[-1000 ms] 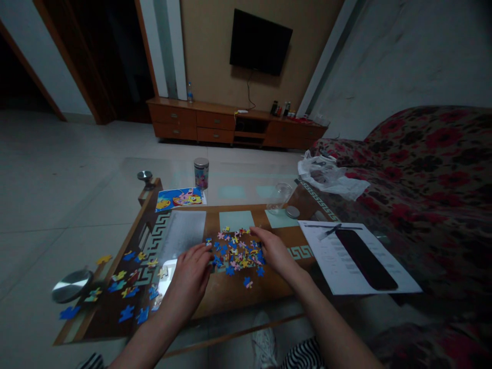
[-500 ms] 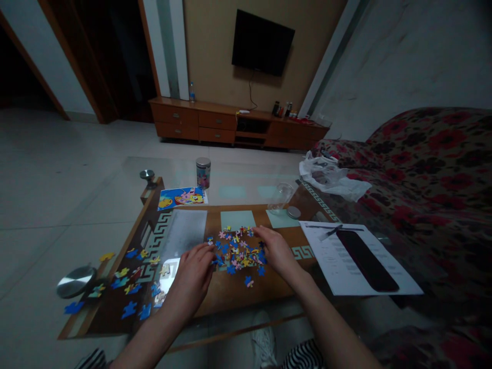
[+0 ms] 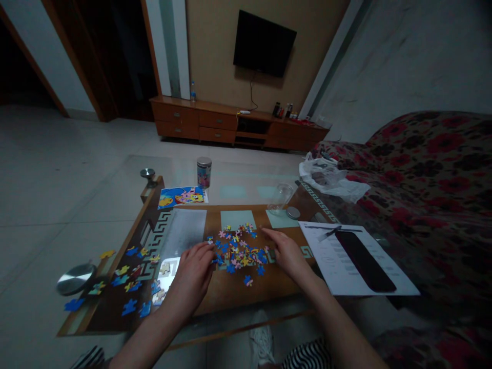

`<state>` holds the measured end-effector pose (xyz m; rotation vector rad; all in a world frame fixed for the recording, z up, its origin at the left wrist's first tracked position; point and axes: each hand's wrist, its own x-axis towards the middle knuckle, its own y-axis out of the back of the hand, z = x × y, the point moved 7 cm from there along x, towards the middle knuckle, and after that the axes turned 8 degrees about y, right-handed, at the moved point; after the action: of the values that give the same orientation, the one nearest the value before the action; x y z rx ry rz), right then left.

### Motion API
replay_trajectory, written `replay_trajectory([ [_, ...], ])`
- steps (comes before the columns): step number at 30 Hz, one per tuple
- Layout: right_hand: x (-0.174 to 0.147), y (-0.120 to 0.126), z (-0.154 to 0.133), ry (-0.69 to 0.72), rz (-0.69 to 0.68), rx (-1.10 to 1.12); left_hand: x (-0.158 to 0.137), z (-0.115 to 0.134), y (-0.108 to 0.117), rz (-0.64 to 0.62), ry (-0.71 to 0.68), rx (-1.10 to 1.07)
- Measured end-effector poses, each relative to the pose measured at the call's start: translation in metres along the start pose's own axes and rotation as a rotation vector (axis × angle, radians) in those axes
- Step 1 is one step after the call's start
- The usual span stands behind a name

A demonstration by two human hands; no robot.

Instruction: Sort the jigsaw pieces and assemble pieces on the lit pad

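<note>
A loose heap of small jigsaw puzzle pieces [image 3: 244, 253] in blue, yellow and pink lies on the glass coffee table [image 3: 230, 292]. At its left edge rests my left hand [image 3: 195, 266], fingers bent loosely and apart from the thumb, close beside some blue pieces; I see nothing held in it. My right hand [image 3: 286, 251] is open on the right side of the heap, index finger stretched out, a small gap between it and the pieces. More puzzle pieces [image 3: 129, 306] lie spread along the table's left end. The cartoon picture sheet [image 3: 182, 197] lies behind them.
A printed tin [image 3: 204, 173] stands at the back beside the picture sheet. A clear jar [image 3: 280, 199] and a round lid [image 3: 292, 212] are behind my right hand. To the right, papers [image 3: 323, 256] carry a pen and a black phone [image 3: 363, 261]. A plastic bag [image 3: 332, 177] sits farther back.
My right hand has drawn back a little to the right, away from the heap, uncovering pieces at its right edge. My left hand has stayed nearly still.
</note>
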<state>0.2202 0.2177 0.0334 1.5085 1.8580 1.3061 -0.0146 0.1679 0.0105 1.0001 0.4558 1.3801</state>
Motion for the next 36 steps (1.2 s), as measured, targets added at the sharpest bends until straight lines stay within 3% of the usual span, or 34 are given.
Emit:
replay_trajectory([
  [5, -0.016, 0.004, 0.0, -0.041, -0.073, 0.007, -0.001, 0.003, 0.001, -0.003, -0.011, 0.018],
  [13, 0.005, -0.014, -0.006, 0.063, -0.09, -0.003, -0.001, 0.0, -0.003, -0.001, -0.003, 0.015],
  [20, -0.02, 0.001, -0.015, -0.076, -0.215, -0.076, 0.0, 0.002, -0.005, -0.005, -0.025, 0.029],
  [24, -0.023, -0.004, -0.024, -0.061, -0.275, -0.045, 0.0, 0.003, -0.003, -0.014, -0.024, 0.042],
  [36, -0.011, 0.001, 0.015, -0.085, -0.145, -0.077, -0.002, 0.001, -0.004, -0.02, -0.038, 0.073],
])
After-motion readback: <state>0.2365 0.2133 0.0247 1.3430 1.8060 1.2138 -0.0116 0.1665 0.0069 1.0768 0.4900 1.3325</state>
